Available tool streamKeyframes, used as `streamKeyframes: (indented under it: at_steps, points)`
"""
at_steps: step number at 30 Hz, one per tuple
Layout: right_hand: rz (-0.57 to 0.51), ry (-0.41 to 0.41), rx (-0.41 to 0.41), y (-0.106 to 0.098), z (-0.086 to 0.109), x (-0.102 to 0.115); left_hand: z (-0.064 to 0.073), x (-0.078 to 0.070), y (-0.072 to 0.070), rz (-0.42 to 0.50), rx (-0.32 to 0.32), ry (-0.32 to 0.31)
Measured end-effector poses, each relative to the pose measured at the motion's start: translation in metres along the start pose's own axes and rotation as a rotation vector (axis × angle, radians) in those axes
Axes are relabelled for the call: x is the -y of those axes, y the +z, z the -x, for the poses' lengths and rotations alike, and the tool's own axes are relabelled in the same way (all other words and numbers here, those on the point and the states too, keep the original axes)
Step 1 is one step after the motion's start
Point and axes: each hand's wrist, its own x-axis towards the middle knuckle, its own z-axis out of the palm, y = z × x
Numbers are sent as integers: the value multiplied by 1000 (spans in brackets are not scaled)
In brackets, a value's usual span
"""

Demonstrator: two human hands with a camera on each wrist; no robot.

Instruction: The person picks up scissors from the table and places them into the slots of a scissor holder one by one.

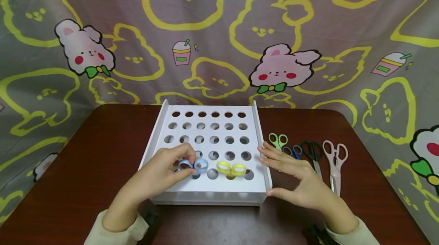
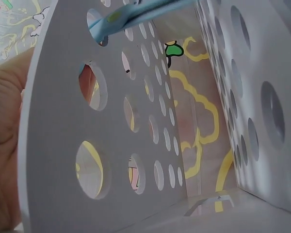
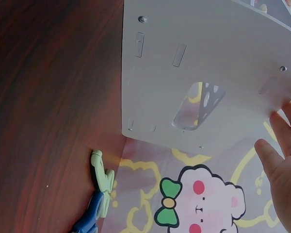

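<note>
My left hand [image 1: 164, 167] pinches the light blue handles of a pair of scissors [image 1: 202, 165] over the front row of a white rack [image 1: 205, 184] full of round holes. From below, in the left wrist view, their light blue lower part [image 2: 131, 17] passes through a hole in the top plate. Yellow-handled scissors [image 1: 231, 169] stand in the same front row, just to the right. With extended fingers, my right hand [image 1: 302, 176] touches the rack's right side panel [image 3: 155, 82], holding nothing.
Right of the rack on the dark red table [image 1: 85, 168] lie green scissors [image 1: 278, 141], blue scissors [image 1: 294, 151], black scissors [image 1: 313, 153] and pale pink scissors [image 1: 335, 163]. A patterned curtain [image 1: 212, 39] hangs behind the table and along its sides.
</note>
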Motion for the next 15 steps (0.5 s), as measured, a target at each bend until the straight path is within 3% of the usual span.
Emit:
streamKeyframes:
  at_steps: [15]
  points:
    - [-10, -11, -3, 0, 0, 0, 1, -1, -1, 14, 14, -10]
